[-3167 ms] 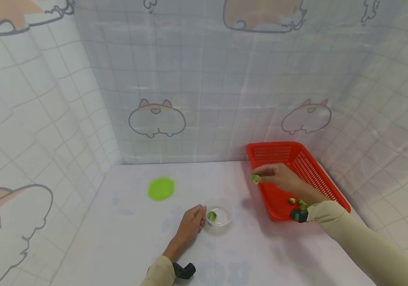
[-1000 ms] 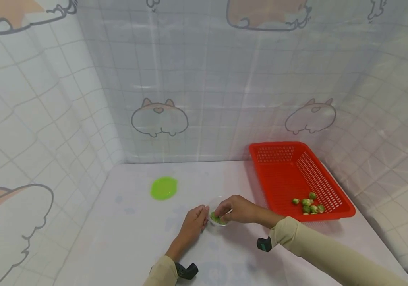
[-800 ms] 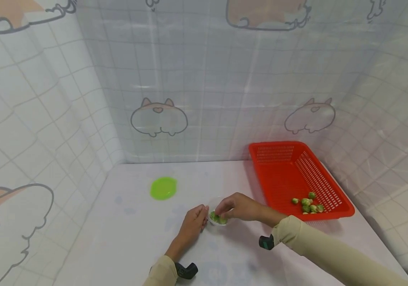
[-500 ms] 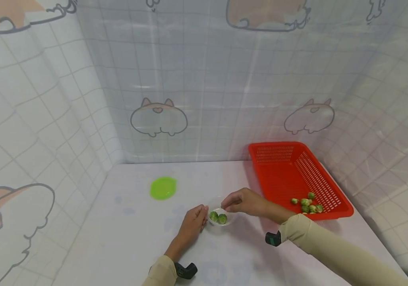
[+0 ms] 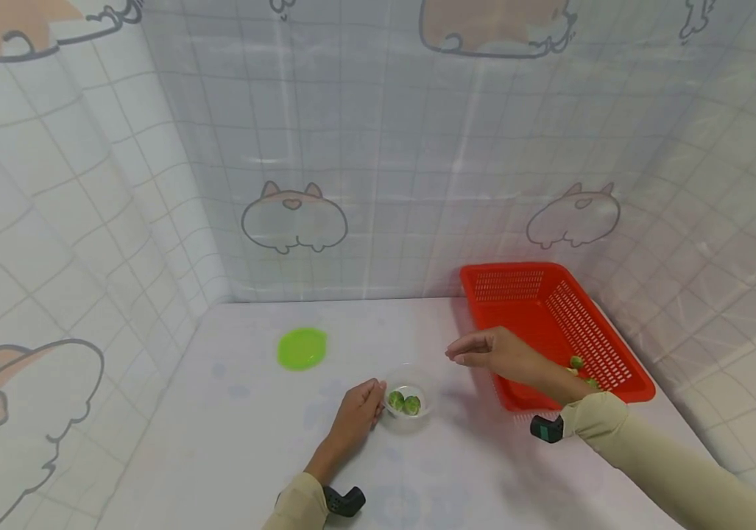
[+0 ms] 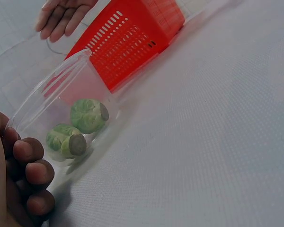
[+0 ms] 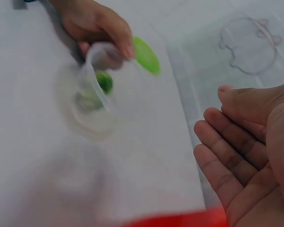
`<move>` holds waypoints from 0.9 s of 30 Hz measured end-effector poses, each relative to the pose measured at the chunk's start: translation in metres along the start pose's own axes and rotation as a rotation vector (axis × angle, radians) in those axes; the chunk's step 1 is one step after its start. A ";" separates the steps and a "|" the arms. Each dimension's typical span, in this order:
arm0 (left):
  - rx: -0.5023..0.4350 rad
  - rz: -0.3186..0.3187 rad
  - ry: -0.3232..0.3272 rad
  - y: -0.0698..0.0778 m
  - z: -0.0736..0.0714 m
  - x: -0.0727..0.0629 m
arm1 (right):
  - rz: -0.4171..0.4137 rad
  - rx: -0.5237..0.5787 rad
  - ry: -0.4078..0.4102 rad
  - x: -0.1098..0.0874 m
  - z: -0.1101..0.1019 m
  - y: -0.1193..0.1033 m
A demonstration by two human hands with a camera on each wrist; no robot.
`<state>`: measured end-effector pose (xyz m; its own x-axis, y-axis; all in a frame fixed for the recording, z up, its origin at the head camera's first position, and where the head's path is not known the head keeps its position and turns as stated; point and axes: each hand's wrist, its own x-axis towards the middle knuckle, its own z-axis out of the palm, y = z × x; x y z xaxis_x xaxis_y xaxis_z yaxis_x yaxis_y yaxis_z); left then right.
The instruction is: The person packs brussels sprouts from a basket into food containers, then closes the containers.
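Note:
A clear round plastic container (image 5: 425, 406) stands on the table with two Brussels sprouts (image 6: 89, 116) lying at its bottom. My left hand (image 5: 352, 412) pinches its rim from the left, thumb and curled fingers at the edge. In the left wrist view the sprouts' cut stems face the camera. My right hand (image 5: 506, 357) hovers over the near left rim of the red basket (image 5: 510, 309), fingers loosely extended and holding nothing; its bare palm shows in the right wrist view. More Brussels sprouts (image 5: 576, 362) lie in the basket, partly hidden behind the right wrist.
A bright green lid (image 5: 302, 349) lies on the white table (image 5: 245, 442), back left of the container. Tile-patterned sheeting (image 5: 404, 162) with cartoon animals rises behind the table and on both sides.
My right hand brought a second Brussels sprout from the basket into the container, let it go, and moved back up and right to the basket. The left hand stays on the container.

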<state>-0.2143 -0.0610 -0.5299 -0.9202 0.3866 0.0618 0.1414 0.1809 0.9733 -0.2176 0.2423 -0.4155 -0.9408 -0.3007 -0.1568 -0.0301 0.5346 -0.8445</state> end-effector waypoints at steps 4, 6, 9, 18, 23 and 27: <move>0.008 -0.011 0.000 -0.004 0.000 0.003 | 0.065 -0.058 0.091 -0.009 -0.019 0.007; 0.013 -0.021 0.004 -0.012 0.001 0.006 | 0.085 -0.085 0.123 -0.014 -0.029 0.012; 0.029 -0.028 0.014 -0.027 0.003 0.011 | 0.115 -0.097 0.156 -0.020 -0.042 0.024; 0.021 -0.013 0.029 -0.036 0.004 0.012 | 0.094 -0.129 0.150 -0.034 -0.073 0.058; 0.010 0.002 0.028 -0.035 0.004 0.012 | 0.130 -0.175 0.164 -0.034 -0.087 0.068; 0.003 0.000 0.026 -0.036 0.005 0.012 | 0.155 -0.219 0.154 -0.032 -0.095 0.076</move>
<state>-0.2285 -0.0581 -0.5656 -0.9293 0.3630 0.0677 0.1427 0.1838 0.9726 -0.2220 0.3677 -0.4257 -0.9794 -0.0882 -0.1816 0.0612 0.7276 -0.6833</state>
